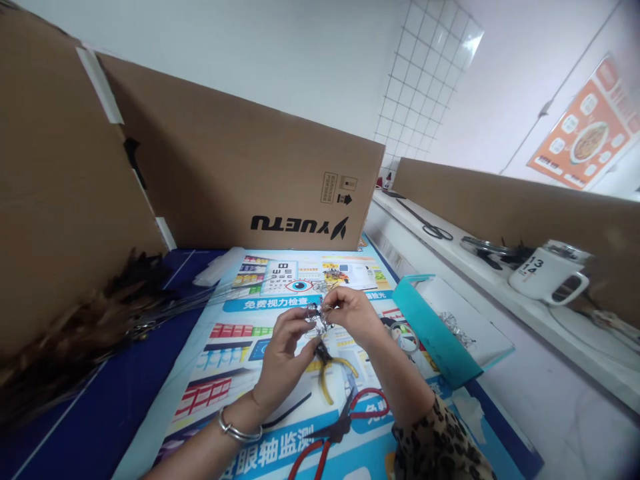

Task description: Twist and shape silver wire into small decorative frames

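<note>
Over the printed poster on the table, my left hand [286, 345] pinches a small tangled piece of thin wire with dark bits [315, 312]. My right hand [354, 313] closes its thumb and forefinger on the other side of this same wire piece. The piece's fine detail is too small to make out. Just below the fingers lie yellow-handled pliers [326, 380], jaws toward my left hand. Nearer to me is a pair of red-handled scissors [341, 427] with spread handles. A wire cluster [334, 275] with yellowish parts lies beyond my hands.
At right, a teal-edged box [440, 337] holds several wire pieces [455, 327]; a round coil [404, 337] lies beside it. Brown feathers [55, 333] and long thin stems [175, 307] are at left. Cardboard [240, 160] stands behind. The ledge bears a mug [543, 273] and black scissors [435, 231].
</note>
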{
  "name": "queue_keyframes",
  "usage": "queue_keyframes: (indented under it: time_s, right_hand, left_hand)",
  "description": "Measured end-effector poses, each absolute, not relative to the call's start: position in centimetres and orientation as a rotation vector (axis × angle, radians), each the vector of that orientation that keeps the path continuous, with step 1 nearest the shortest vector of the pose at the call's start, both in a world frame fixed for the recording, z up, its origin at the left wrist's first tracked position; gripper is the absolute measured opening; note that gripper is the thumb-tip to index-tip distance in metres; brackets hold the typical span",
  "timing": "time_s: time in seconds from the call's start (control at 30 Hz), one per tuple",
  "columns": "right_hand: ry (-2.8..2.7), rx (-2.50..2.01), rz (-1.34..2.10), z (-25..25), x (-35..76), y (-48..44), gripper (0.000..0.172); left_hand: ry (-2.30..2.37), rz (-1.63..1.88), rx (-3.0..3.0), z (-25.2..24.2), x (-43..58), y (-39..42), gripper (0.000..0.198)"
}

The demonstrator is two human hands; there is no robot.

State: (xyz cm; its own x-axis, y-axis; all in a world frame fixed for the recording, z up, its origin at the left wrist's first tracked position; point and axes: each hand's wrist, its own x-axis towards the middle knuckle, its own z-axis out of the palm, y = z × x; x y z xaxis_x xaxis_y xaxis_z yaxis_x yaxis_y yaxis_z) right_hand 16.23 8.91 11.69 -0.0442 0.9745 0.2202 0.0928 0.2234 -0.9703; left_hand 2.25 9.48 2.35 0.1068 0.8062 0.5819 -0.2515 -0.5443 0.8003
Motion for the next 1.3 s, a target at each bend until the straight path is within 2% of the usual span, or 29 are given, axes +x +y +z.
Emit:
queue_keyframes:
  time_s: [0.67, 1.07, 1.3]
  right_hand:
    - [-1.322, -1.053, 1.105, 11.5, 15.7, 8.7, 0.014]
    - [-1.258, -0.948, 1.161, 12.0, 15.9, 8.5, 0.015]
    - [-1.385, -0.836, 1.059, 13.1, 15.9, 7.8, 0.013]
  left_hand:
    - [0.568, 1.535, 1.644, 4.8, 1.3, 9.3, 0.008]
    - [0.530, 1.394, 1.424, 6.7, 0.0, 11.0, 0.016]
    - [0.492, 1.321, 1.605, 9.9, -2.4, 11.6, 0.018]
